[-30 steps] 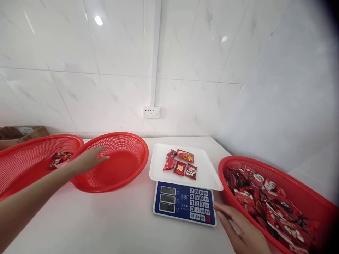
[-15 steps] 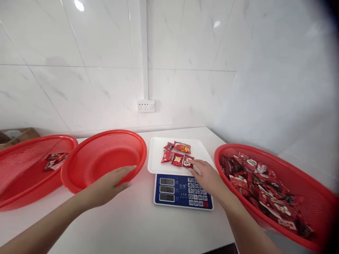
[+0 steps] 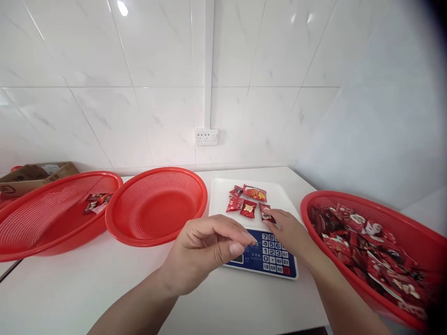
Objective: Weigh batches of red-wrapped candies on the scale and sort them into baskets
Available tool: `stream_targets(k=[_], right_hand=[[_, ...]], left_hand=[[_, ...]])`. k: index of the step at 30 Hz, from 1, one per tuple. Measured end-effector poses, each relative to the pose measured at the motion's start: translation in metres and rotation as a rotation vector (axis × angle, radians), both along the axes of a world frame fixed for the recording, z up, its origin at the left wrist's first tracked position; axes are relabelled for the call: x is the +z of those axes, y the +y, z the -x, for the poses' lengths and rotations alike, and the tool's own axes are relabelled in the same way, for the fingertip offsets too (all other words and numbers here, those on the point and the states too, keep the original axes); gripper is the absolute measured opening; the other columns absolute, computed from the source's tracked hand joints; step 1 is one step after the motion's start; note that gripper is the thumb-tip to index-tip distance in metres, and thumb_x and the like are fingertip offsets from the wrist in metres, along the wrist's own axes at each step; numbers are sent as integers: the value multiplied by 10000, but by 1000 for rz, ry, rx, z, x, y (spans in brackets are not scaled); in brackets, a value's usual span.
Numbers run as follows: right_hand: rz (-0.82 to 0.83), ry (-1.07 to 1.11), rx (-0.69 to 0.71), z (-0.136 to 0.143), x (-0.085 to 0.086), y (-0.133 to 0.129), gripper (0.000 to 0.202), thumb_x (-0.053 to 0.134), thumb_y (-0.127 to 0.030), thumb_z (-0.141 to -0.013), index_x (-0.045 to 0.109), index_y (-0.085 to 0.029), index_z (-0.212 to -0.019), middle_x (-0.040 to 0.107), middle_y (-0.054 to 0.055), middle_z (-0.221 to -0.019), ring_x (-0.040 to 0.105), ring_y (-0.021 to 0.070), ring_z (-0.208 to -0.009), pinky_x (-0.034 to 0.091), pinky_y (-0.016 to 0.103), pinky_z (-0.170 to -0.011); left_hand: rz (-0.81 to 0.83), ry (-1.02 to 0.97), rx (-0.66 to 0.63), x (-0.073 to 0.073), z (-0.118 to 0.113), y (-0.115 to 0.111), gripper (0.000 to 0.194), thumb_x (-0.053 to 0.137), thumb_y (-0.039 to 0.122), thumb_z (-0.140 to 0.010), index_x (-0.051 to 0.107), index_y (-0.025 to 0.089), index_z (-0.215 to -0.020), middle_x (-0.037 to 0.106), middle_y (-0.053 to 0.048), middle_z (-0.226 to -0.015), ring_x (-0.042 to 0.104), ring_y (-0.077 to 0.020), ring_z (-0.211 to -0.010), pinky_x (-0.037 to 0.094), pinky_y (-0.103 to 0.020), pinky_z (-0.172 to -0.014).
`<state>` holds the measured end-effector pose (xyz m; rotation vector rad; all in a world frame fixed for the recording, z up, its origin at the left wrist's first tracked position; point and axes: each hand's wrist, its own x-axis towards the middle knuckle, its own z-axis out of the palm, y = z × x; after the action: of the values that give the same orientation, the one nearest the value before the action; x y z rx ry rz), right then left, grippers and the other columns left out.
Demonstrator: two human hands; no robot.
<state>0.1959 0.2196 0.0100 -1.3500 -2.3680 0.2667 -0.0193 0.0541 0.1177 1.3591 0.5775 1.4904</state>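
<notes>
Red packets [image 3: 248,209]: lying in a loose cluster on the white tray [image 3: 218,200], resting above the blue panel of the scale [image 3: 256,260]. Touching the rightmost packet [image 3: 264,211] now with the right hand [image 3: 288,230], showing thumb and forefinger apart at its near right side; not telling, from this angle, a real grip from a mere touch. Hovering, meanwhile, with the left hand [image 3: 199,251] in front of the tray, curling loosely, holding nothing visible, hiding part of the panel; not making out for certain any gap between thumb and fingertips. For good handling, ideally pinching lightly by the sealed edges, sparing the contents, using soft pads on a probably slick wrapper. Ideally avoiding, too, any dragging into the neighbouring packet, close by on the left, and any leaning on the tray or brushing against the keypad [image 3: 274,253], just below the right hand. Standing by on the right, with plenty of similar packets inside: a red basket [image 3: 408,235].
</notes>
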Motion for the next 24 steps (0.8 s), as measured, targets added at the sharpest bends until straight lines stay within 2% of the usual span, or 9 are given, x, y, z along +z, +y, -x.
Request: stream_targets(k=[4, 8, 14, 18, 21, 24], right_hand=[[-3, 3, -7, 1, 4, -3, 342, 435, -292, -840, 597, -171, -1116, 605, 98, -1150, 521, 247, -1081, 417, 394, -922], [6, 2, -8, 3, 9, -5, 350, 433, -293, -843, 591, -162, -1126, 598, 100, -1162, 512, 249, -1091, 408, 397, -933], [-4, 1, 10, 3, 6, -3, 359, 425, -293, -849, 581, -155, -1141, 587, 107, -1169, 510, 249, -1091, 413, 396, -919], [0, -6, 13, 4, 3, -2, 355, 433, -289, -846, 589, -138, -1127, 582, 113, -1171, 513, 250, -1083, 412, 395, -922], [3, -5, 5, 5, 3, -1, 335, 441, -284, -843, 598, -151, -1109, 581, 105, -1172, 511, 245, -1087, 410, 391, -929], [11, 8, -10, 6, 4, 0, 318, 447, -274, -844, 601, -166, -1100, 587, 95, -1164, 513, 236, -1088, 409, 381, -934]], left_hand=[[11, 11, 26, 0, -5, -2, 175, 638, 116, -777, 712, 258, -846, 690, -2, -785, 601, -115, -768, 491, -243, -683], [-13, 75, 69, 3, -8, -7, 173, 649, 76, -750, 698, 229, -816, 679, -11, -769, 593, -121, -735, 481, -255, -666], [-27, 58, 38, 5, -6, -11, 185, 633, 49, -755, 652, 224, -811, 665, 3, -774, 589, -111, -737, 480, -250, -675], [-42, 104, 62, 3, -4, -12, 145, 624, 71, -766, 642, 213, -780, 661, -3, -762, 594, -115, -727, 482, -248, -651], [-42, 275, 143, -2, -1, -4, 77, 612, 127, -779, 623, 194, -743, 651, -11, -742, 594, -124, -710, 485, -256, -649], [-1, 669, 347, -14, 2, 19, 77, 543, 187, -816, 614, 200, -788, 653, -15, -786, 593, -145, -739, 486, -262, -650]])
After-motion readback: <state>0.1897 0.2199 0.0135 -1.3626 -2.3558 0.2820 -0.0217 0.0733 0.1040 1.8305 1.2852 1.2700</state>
